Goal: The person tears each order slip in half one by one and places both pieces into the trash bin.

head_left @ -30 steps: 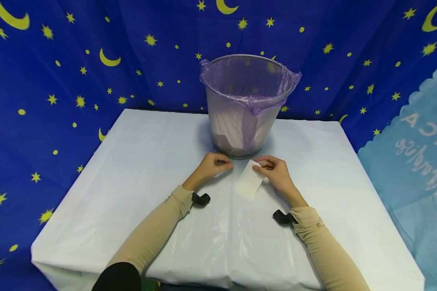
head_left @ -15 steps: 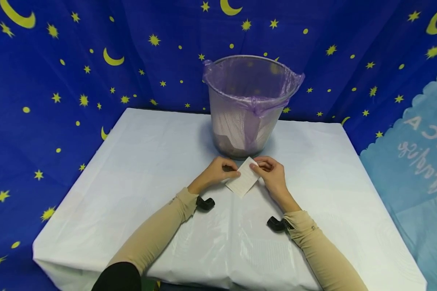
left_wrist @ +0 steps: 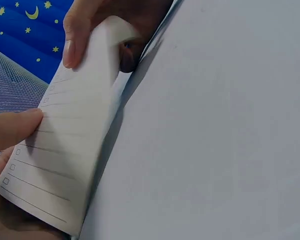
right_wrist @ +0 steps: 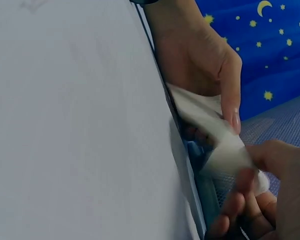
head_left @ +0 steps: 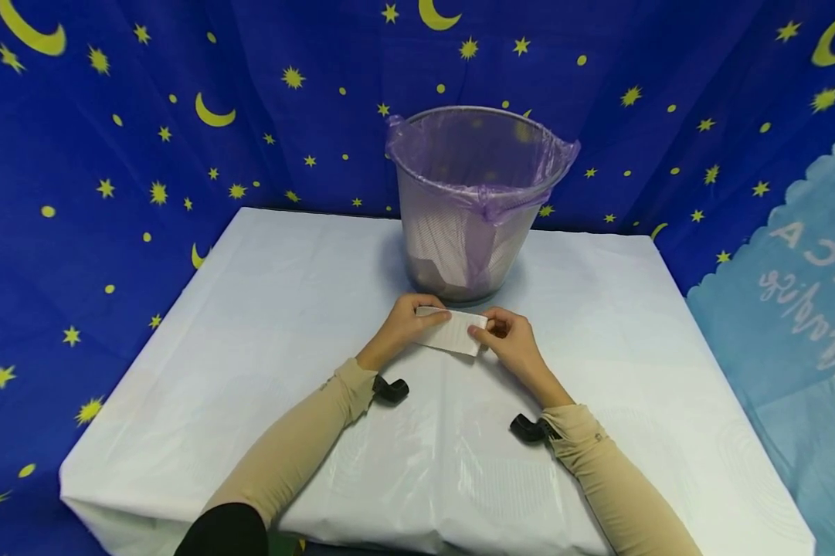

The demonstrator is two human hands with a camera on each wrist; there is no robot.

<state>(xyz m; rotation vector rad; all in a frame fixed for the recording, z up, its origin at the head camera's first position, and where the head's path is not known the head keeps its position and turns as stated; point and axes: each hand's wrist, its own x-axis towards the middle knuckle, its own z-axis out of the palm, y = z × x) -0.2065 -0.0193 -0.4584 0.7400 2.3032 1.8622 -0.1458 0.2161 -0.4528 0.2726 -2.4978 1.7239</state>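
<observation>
Both hands hold a small white sheet of checklist paper just above the table, in front of the bin. In the left wrist view the paper shows printed lines with little check boxes. My left hand pinches one end, its thumb on the printed face and fingers behind. At the other end my right hand pinches the sheet between thumb and fingers. The paper looks bent and blurred near the right hand in the right wrist view.
A mesh wastebasket lined with a purple bag stands upright at the table's back, right behind the hands. A white cover lies over the table. A blue star-and-moon curtain hangs behind.
My left hand, apart from the paper a second ago, has moved to it and now pinches its left end. The sheet has turned from slanting to nearly level across both hands.
</observation>
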